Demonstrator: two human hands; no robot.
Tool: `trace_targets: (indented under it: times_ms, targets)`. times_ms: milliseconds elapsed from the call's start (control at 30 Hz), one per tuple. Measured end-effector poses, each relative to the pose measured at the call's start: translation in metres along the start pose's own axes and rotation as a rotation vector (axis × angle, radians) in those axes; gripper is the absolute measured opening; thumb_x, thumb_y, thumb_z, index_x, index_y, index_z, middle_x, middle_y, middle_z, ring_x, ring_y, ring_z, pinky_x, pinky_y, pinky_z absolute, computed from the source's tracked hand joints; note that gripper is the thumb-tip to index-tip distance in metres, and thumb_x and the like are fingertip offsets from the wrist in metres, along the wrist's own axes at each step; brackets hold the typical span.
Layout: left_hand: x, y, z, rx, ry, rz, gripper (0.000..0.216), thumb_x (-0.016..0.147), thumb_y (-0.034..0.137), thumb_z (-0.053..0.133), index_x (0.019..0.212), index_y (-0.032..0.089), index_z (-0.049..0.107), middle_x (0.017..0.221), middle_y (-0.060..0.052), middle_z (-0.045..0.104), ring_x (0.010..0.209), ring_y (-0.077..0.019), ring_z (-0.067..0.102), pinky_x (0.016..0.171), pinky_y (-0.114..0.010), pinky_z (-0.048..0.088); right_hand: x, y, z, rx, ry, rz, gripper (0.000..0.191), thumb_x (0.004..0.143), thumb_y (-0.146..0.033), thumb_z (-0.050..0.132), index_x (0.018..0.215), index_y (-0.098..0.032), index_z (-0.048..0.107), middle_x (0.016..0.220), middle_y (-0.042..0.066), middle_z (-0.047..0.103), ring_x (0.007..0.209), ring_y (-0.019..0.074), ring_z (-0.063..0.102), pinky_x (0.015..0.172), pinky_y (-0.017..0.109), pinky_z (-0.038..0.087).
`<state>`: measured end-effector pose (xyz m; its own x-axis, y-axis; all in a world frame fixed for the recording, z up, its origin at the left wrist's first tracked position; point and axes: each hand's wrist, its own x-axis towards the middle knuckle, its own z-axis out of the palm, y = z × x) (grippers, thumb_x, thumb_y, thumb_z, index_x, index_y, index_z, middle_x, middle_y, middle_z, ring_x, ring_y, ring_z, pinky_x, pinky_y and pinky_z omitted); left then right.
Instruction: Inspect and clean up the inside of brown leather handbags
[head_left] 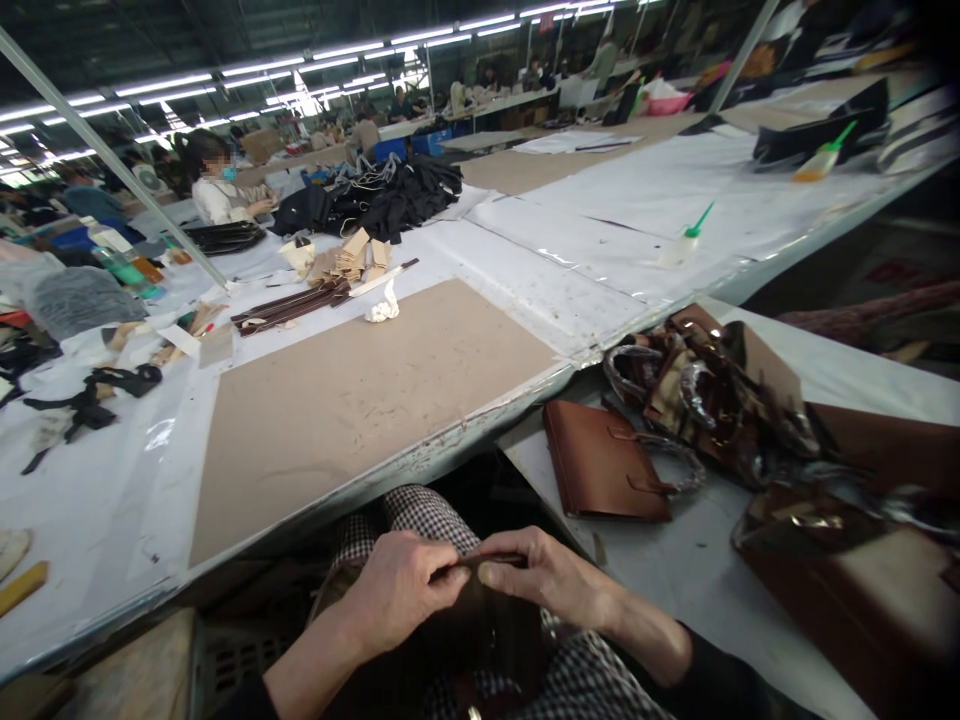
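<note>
On my lap rests a dark brown handbag (491,630), its lower part in shadow. My left hand (405,572) pinches its upper edge between thumb and curled fingers. Close beside it, my right hand (536,572) grips the same edge, thumb in front and fingers behind. The two thumbs nearly meet at the middle of the edge. A strap with a small metal piece shows at the bottom of the view. To the right, a tan-brown handbag (604,460) with a wrapped handle lies on a low white surface.
A beige board (360,390) lies on the white table, with crumpled white material (384,305) at its far edge. Brown strips (292,305) and black fabric (375,195) sit beyond. Several brown bags (705,380) are heaped right. Green-nozzled bottles (686,245) stand farther back. A co-worker (217,190) sits opposite.
</note>
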<state>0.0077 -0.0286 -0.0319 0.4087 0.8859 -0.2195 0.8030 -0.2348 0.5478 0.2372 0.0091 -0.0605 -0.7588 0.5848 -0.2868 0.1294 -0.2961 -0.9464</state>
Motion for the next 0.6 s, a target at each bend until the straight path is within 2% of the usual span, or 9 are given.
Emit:
trace_targets:
  times_ms: [100,233,333,467,600]
  targets:
    - [-0.002,-0.002,0.001,0.020,-0.002,0.040,0.034,0.099,0.033,0.056,0.068,0.020,0.062,0.064,0.001,0.063,0.062,-0.0137,0.050,0.064,-0.028,0.031,0.003,-0.004,0.003,-0.058,0.043,0.017,0.029,0.091,-0.041,0.068,0.110,-0.022,0.080,0.087,0.000,0.074,0.075,0.0164,0.061,0.062,0.023,0.043]
    - [-0.005,-0.005,0.001,0.054,-0.018,0.050,0.037,0.102,0.040,0.053,0.074,0.020,0.066,0.069,-0.002,0.068,0.067,-0.0165,0.058,0.064,-0.029,0.033,0.007,-0.002,0.006,-0.069,0.047,0.034,0.027,0.091,-0.038,0.067,0.106,-0.021,0.082,0.079,0.000,0.072,0.067,0.0142,0.057,0.057,0.022,0.039]
    - [-0.006,-0.008,0.004,0.085,-0.018,0.069,0.036,0.103,0.041,0.051,0.078,0.020,0.068,0.074,-0.003,0.071,0.070,-0.0183,0.062,0.066,-0.029,0.034,0.009,0.003,0.010,-0.096,0.103,0.047,0.023,0.090,-0.034,0.067,0.099,-0.020,0.083,0.072,-0.001,0.070,0.062,0.0128,0.054,0.053,0.022,0.037]
    - [-0.011,-0.008,0.004,0.078,-0.015,0.052,0.033,0.102,0.040,0.054,0.080,0.020,0.069,0.076,-0.003,0.073,0.072,-0.0190,0.063,0.068,-0.029,0.035,0.010,0.010,0.016,-0.118,0.174,-0.011,0.022,0.089,-0.033,0.069,0.100,-0.021,0.083,0.081,0.000,0.076,0.071,0.0163,0.063,0.061,0.023,0.045]
    - [-0.014,-0.001,-0.008,-0.075,-0.038,-0.078,0.012,0.087,0.034,0.072,0.088,0.023,0.069,0.078,0.002,0.072,0.072,-0.0170,0.063,0.065,-0.025,0.036,0.010,0.017,0.022,-0.152,0.228,-0.112,0.020,0.089,-0.031,0.068,0.099,-0.020,0.082,0.087,0.001,0.079,0.078,0.0190,0.069,0.067,0.024,0.050]
